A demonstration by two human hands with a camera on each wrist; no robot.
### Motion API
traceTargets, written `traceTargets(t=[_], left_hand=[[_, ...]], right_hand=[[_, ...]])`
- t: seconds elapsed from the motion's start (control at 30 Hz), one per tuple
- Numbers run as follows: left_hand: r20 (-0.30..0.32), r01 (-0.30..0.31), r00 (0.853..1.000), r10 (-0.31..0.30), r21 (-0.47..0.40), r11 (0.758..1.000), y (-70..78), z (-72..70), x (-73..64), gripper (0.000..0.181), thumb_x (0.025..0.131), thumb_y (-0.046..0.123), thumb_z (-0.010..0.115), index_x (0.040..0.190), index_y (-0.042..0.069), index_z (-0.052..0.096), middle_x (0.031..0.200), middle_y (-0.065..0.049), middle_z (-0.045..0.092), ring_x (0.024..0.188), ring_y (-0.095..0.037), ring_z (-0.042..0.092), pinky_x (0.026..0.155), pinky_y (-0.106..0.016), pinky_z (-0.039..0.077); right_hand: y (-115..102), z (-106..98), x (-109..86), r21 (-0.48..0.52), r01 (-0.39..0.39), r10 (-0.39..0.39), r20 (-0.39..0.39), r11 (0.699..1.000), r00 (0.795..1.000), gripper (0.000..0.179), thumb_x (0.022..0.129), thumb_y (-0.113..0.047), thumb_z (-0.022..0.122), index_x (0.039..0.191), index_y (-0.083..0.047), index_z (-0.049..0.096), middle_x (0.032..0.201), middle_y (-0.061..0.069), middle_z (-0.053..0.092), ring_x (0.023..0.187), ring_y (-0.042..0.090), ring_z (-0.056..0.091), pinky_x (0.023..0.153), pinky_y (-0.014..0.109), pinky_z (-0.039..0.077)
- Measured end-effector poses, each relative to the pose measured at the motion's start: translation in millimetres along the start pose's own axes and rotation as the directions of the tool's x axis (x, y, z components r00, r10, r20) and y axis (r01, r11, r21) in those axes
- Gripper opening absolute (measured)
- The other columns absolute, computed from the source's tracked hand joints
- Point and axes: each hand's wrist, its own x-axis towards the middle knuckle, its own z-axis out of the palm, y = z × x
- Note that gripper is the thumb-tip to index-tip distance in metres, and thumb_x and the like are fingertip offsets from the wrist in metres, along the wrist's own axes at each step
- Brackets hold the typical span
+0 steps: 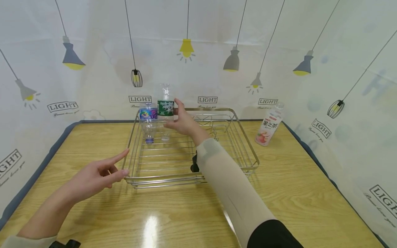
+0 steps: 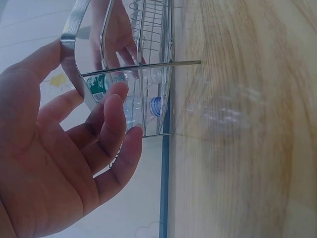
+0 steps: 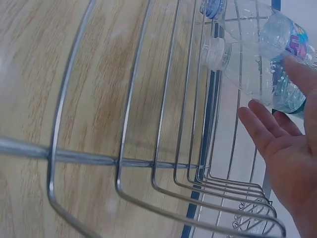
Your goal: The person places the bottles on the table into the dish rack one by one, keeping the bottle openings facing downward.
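Two clear plastic bottles stand cap-down at the back left inside a wire rack (image 1: 173,178). One bottle (image 1: 149,115) has a blue-purple label and blue cap; the other bottle (image 1: 165,107) has a green label. My right hand (image 1: 184,122) is beside the green-labelled bottle, its thumb in front and fingers behind. In the right wrist view, a gap shows between the fingers (image 3: 260,121) and that bottle (image 3: 287,94). My left hand (image 1: 94,177) rests its thumb and index finger at the rack's front left corner; the other fingers bend loosely.
A fruit tea bottle (image 1: 268,125) with a white and pink label stands upright on the wooden table (image 1: 183,213), right of the rack. Behind and along both sides hangs a lamp-printed cloth (image 1: 211,75). Wire coils (image 3: 250,215) show at the rack's side.
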Motion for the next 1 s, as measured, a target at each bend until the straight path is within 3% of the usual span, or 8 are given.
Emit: traceTargets(t=[0.17, 0.57, 1.0], left_hand=[[-0.005, -0.003, 1.0, 0.003, 0.003, 1.0, 0.2, 1.0, 0.2, 0.073, 0.112, 0.045, 0.064, 0.175, 0.034, 0.028, 0.106, -0.01, 0.071, 0.083, -0.02, 0.06, 0.071, -0.034, 0.054], [0.0, 0.003, 1.0, -0.003, 0.008, 1.0, 0.5, 0.9, 0.7, 0.074, 0.112, 0.046, 0.063, 0.176, 0.033, 0.027, 0.107, -0.01, 0.072, 0.086, -0.021, 0.062, 0.075, -0.036, 0.058], [-0.001, 0.007, 1.0, -0.007, -0.001, 1.0, -1.1, 1.3, 0.1, 0.074, 0.112, 0.045, 0.064, 0.175, 0.034, 0.027, 0.105, -0.01, 0.072, 0.085, -0.021, 0.062, 0.074, -0.036, 0.057]], right_hand=[[4.6, -0.2, 0.7, -0.068, 0.001, 0.003, 0.053, 0.998, 0.999, 0.113, 0.103, -0.019, 0.081, 0.178, -0.026, -0.004, 0.166, 0.023, 0.044, 0.144, 0.04, 0.059, 0.117, 0.049, 0.054], [6.0, -0.7, -2.1, -0.058, -0.011, 0.015, 0.06, 0.998, 0.998, 0.111, 0.103, -0.016, 0.079, 0.178, -0.029, -0.002, 0.167, 0.025, 0.045, 0.142, 0.039, 0.061, 0.117, 0.05, 0.053], [6.5, 0.7, -1.6, -0.101, -0.007, 0.011, 0.046, 0.995, 0.999, 0.11, 0.102, -0.014, 0.08, 0.177, -0.022, 0.0, 0.163, 0.027, 0.05, 0.137, 0.039, 0.064, 0.116, 0.052, 0.053]])
